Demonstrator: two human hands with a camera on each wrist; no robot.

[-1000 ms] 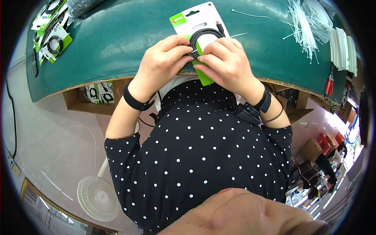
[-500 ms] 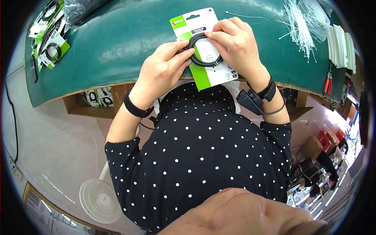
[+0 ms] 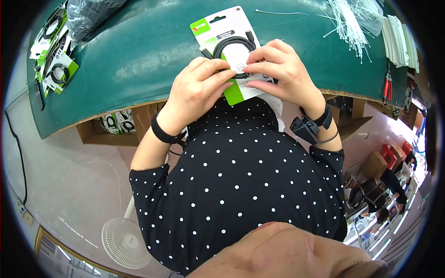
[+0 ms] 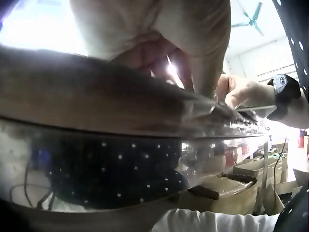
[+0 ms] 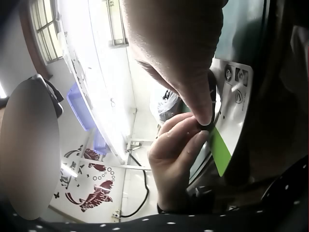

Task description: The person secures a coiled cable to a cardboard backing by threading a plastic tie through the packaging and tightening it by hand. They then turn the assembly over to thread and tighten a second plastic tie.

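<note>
A white and green card (image 3: 235,93) lies at the table's front edge in the head view, a coiled black cable (image 3: 221,45) on it. The left hand (image 3: 197,88) pinches the coil's lower left side between thumb and fingers. At the coil's lower right is the right hand (image 3: 285,74), fingers bent, fingertips near the cable; whether they grip it is unclear. In the right wrist view the card (image 5: 234,121) tilts beside both hands, and the left hand (image 5: 171,154) holds the dark cable close to a right fingertip.
White cable ties (image 3: 350,30) lie in a pile at the back right, and a single tie (image 3: 280,12) behind the card. Red-handled pliers (image 3: 387,88) and stacked white strips (image 3: 398,44) are at the right. Packaged cables (image 3: 58,72) and a grey plastic bag (image 3: 90,16) occupy the left.
The right hand has moved down from the coil's top to its lower right. Card and coil have shifted slightly left, and the cable's two connector ends now show at the top.
</note>
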